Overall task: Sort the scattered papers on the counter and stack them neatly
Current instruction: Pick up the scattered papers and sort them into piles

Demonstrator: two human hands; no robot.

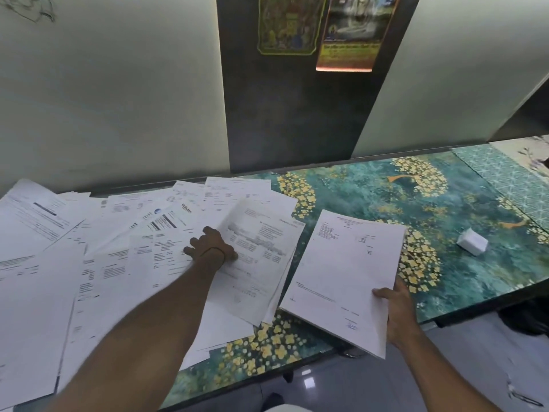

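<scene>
Many white printed papers lie scattered and overlapping across the left half of the counter. My left hand reaches into the pile and grips the edge of one printed sheet, which lifts and looks blurred. My right hand holds a neat stack of papers by its near right corner, thumb on top. The stack hangs tilted over the counter's front edge, just right of the scattered pile.
The counter has a teal surface with yellow flower patterns. A small white box sits on it to the right. A frosted glass panel and dark post with posters rise behind the counter. Floor shows below the front edge.
</scene>
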